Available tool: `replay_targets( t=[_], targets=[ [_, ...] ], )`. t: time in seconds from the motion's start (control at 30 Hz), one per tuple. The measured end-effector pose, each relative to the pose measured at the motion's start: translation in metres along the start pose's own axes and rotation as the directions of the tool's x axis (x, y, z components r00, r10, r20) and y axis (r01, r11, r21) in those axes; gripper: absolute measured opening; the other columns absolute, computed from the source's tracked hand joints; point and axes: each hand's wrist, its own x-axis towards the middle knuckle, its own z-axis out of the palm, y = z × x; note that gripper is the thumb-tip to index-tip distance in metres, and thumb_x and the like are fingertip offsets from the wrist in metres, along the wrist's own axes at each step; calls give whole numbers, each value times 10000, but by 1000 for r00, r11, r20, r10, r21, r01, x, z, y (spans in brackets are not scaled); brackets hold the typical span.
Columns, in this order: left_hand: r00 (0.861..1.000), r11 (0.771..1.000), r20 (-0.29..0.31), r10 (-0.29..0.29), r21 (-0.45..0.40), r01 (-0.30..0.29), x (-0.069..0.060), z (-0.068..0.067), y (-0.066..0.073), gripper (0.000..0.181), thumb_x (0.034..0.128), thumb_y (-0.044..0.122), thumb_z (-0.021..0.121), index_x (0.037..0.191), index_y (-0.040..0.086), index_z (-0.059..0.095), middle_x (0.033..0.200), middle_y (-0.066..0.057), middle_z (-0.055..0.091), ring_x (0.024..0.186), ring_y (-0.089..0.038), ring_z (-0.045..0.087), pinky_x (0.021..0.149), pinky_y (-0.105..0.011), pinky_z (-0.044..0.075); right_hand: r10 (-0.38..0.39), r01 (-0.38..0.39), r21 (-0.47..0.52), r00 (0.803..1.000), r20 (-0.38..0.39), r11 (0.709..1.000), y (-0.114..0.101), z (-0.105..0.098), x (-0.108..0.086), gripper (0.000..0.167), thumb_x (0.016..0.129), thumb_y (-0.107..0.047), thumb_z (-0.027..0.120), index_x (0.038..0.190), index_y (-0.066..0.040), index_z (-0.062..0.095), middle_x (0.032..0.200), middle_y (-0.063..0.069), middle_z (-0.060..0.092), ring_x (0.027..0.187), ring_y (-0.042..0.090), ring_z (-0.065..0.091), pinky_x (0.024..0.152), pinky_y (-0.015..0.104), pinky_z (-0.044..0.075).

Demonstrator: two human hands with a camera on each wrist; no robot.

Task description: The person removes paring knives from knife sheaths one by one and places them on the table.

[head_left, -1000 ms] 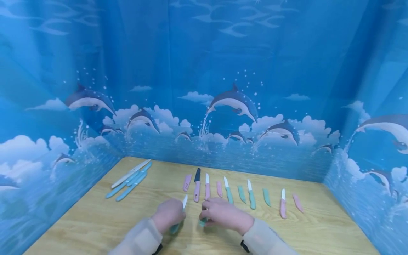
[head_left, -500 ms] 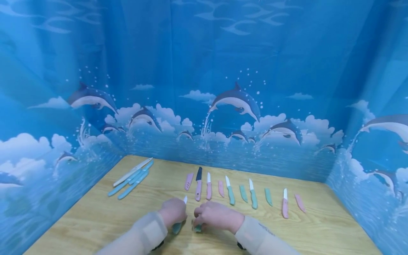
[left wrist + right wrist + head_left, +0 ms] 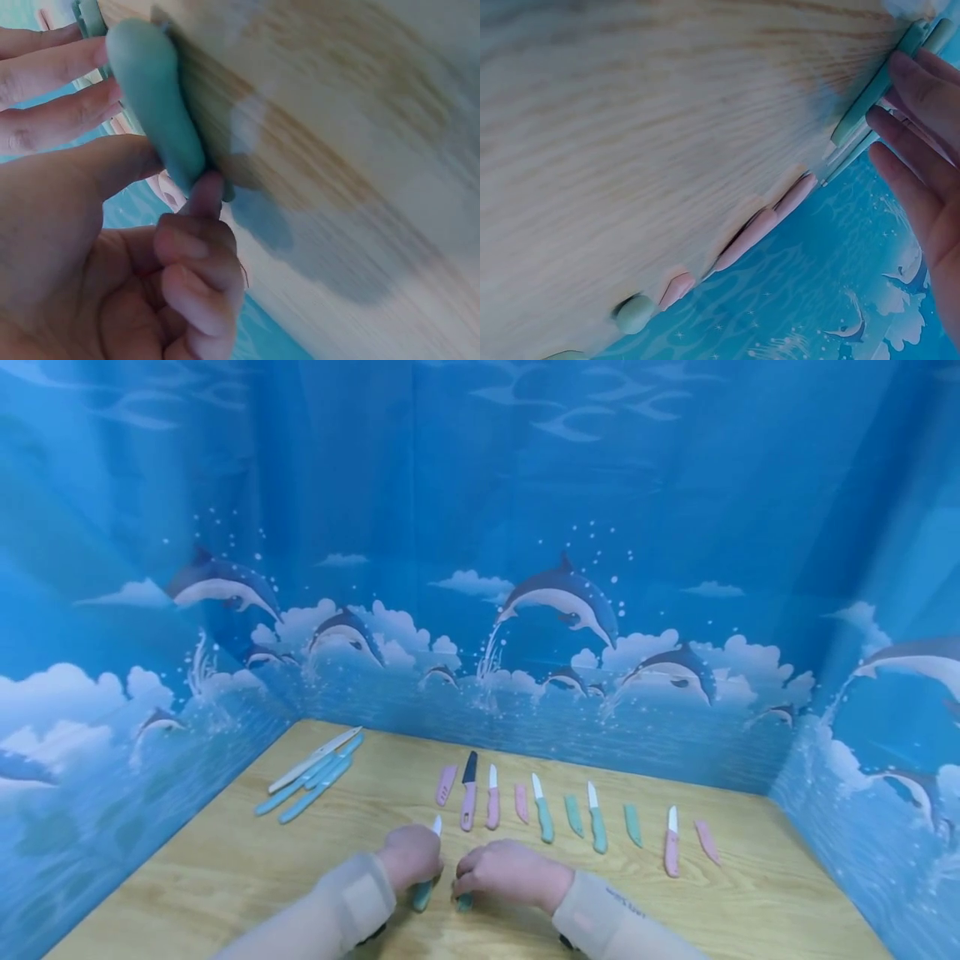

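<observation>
Paring knife and cover, held side by side over the table [image 3: 210, 868]. The left grip [image 3: 411, 857], a bare hand, clasps the green knife [image 3: 422, 896] by its handle, thumb against the side; the pale blade points away from the person, its tip emerging beyond the knuckles. The right grip [image 3: 510, 872] pinches the green cover [image 3: 464, 902], one end of which shows beneath the fingers. Knife and cover are near each other but apart; whether either touches the table cannot be told.

Compared with one second earlier, the two grips lie closer together: the cover has shifted leftward and toward the person, and the knife is less slanted, with less of its blade exposed. The holds themselves are unchanged.

Beyond the hands, the row keeps its order from left to right: pink slotted cover [image 3: 446, 785], dark-bladed knife [image 3: 468, 802], pink knife with cover, two green knives each with a cover, and, farthest right, another pink knife [image 3: 671, 852] beside its cover. At far left, the white knife [image 3: 315, 759] and blue knives [image 3: 317, 790] remain bunched together.
</observation>
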Motion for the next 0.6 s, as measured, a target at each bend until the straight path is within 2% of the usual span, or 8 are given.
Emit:
replay_targets(
  t=[0.2,0.4,0.6],
  targets=[
    [1000,999,21,-22,-42,23,0,1,-3,364,907,278,634,607,88,550,626,-37,527,565,-158,489,581,-287,470,21,-21,14,1000,6,1000,-1,1,1,224,874,-170,679,1072,-267,719,1044,-125,695,939,-32,632,798,61,467],
    [1000,999,0,-8,-48,8,1,4,-5,366,897,292,644,607,93,543,635,-40,534,577,-166,491,606,-312,495,42,-43,11,999,27,999,-2,4,2,204,876,-186,679,1057,-271,722,1025,-135,695,923,-37,627,781,58,463],
    [1000,999,-7,2,-40,-3,2,7,-7,373,899,306,637,608,97,536,626,-35,528,565,-158,479,579,-298,478,41,-41,0,999,17,999,-2,6,3,203,865,-192,689,1046,-278,723,1019,-140,696,924,-35,627,781,59,465]
  ],
)
